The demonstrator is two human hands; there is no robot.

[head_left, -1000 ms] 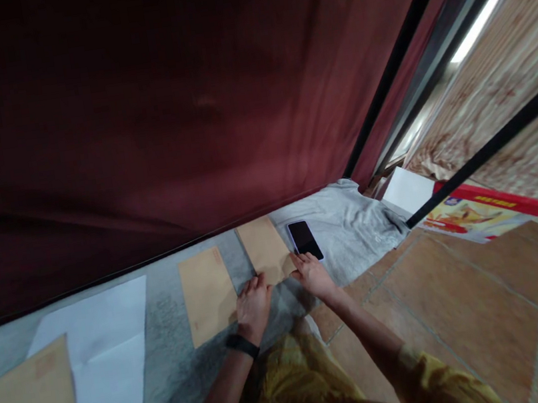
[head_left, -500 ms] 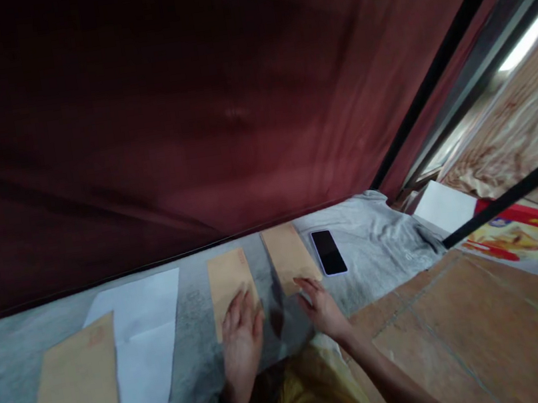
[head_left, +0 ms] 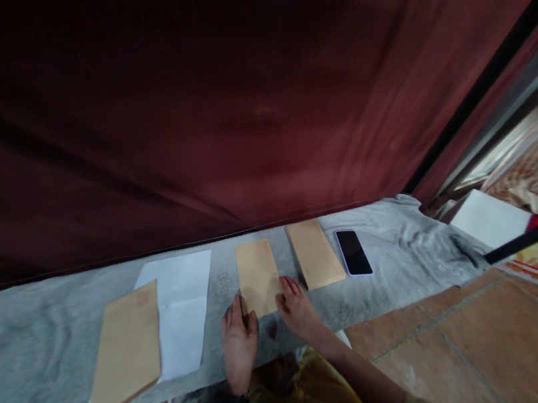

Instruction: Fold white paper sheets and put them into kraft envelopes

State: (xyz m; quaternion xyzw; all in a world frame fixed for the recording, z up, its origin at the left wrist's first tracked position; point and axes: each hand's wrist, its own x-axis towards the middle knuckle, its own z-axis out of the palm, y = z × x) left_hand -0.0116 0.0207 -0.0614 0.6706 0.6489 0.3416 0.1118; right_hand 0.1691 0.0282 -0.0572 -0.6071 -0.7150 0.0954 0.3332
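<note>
Here, left hand [head_left: 239, 342], right hand [head_left: 298, 308], both unclenched at middle envelope [head_left: 257, 274], grey cloth [head_left: 33, 351], curtain [head_left: 238, 132]

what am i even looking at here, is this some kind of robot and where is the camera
No robot: these are a person's own bare left hand and right hand, with a black band on the left wrist. Every picture comes from one camera worn on the person's head, looking forward and down.

On the grey cloth, from left to right, lie a brown envelope partly over white paper, a middle envelope, a right-hand envelope and a phone.

The hands are at either side of the middle envelope, near its lower end. I can't tell whether they grip it or just touch it.
</note>
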